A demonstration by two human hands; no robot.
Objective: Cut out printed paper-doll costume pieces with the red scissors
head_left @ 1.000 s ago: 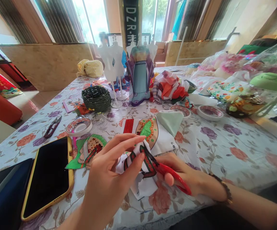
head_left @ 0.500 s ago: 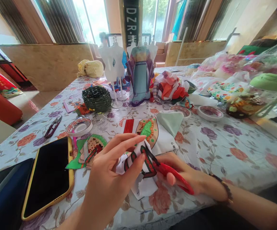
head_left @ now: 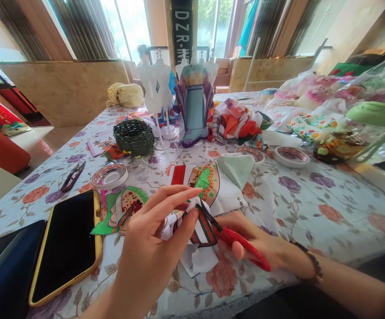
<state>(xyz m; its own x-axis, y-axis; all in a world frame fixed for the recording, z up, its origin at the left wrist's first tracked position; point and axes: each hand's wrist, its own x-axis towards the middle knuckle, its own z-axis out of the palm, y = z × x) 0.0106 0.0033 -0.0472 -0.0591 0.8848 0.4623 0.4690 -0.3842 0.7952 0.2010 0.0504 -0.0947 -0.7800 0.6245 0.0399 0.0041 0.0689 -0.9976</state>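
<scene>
My left hand (head_left: 161, 226) pinches a piece of printed fabric (head_left: 206, 235), white with red, green and black bands, between thumb and fingers. In my right hand (head_left: 250, 235) are red-handled scissors (head_left: 244, 248), their dark blades lying against the fabric's edge close to my left thumb. Below the fabric, a white scrap (head_left: 202, 260) rests on the tablecloth. Behind my hands lies a larger printed cloth (head_left: 227, 195) with a green and orange pattern. A green printed cutout (head_left: 122, 208) lies to the left, partly covered by my left hand.
A yellow-cased phone (head_left: 68, 246) and a dark device (head_left: 9, 266) lie at left, near thread snips (head_left: 73, 176) and a tape roll (head_left: 110, 176). Farther back stand a dark woven basket (head_left: 133, 137), white mannequins (head_left: 157, 84) and a dressed form (head_left: 194, 106). Plastic bags (head_left: 315, 95) fill the right.
The scissor blades have closed further along the fabric's edge. The banded fabric has shifted slightly, showing more of its striped face. Both hands stay in nearly the same place.
</scene>
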